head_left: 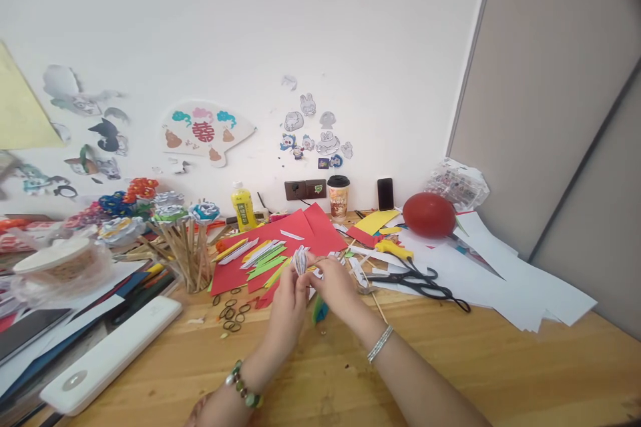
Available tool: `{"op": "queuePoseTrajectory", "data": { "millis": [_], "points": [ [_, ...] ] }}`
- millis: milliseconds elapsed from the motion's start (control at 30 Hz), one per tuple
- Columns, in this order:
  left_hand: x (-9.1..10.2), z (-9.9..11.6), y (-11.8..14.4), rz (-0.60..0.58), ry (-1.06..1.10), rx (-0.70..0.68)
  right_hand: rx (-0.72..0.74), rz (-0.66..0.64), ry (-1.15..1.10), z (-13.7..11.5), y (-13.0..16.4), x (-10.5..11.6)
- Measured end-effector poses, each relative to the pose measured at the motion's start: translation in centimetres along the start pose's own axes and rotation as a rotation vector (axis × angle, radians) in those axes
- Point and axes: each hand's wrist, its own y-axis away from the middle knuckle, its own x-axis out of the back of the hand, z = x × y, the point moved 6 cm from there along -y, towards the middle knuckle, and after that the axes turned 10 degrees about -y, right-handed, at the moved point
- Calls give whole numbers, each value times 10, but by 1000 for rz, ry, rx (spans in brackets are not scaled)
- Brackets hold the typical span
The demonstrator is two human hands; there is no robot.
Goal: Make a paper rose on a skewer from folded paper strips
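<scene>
I look down on a wooden desk (451, 373) pushed against a white wall; from the largest thing down, I count one spread of white paper sheets (505, 280) fanning over its right side, then one patch of red paper sheets (300, 230) in the middle with yellow, green and white strips lying on it. On the wall hangs one fan-shaped cutout (205, 132) carrying a red double-happiness character, the only writing I can read; the stickers (315, 137) beside it are too small to make out. One long white case (107, 357) lies at the left edge, one red balloon (429, 215) sits at the right rear, and one pair of black scissors (420, 280) rests on the white sheets. At the back stand one yellow bottle (243, 208) and one paper cup (338, 197) with a black lid; both labels are blurred. One dark phone (385, 194) leans on the wall. A scatter of small dark rubber bands (231, 313) lies near my left wrist, too many and too tangled to count. My left hand (289, 300) and right hand (334, 285) meet above the desk's middle, fingers closed, pinching one small folded white paper piece (301, 260) between them, just in front of the red sheets.
</scene>
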Motion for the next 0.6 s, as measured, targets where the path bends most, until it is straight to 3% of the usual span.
{"op": "queuePoseTrajectory", "data": {
  "millis": [133, 233, 300, 400, 500, 600],
  "points": [
    [-2, -5, -5, -14, 433, 227, 232, 332, 214, -17, 8, 15],
    [-5, -12, -9, -128, 516, 351, 460, 409, 437, -26, 15, 17],
    [-8, -15, -11, -278, 461, 372, 606, 378, 541, -29, 19, 17],
    [-6, -12, -14, -392, 217, 207, 745, 239, 582, -29, 20, 17],
    [0, 2, -13, -409, -27, -23, 731, 73, 556, -29, 16, 19],
    [1, 10, -7, -458, -148, -84, 663, -39, 543, -32, 12, 22]
  ]
}}
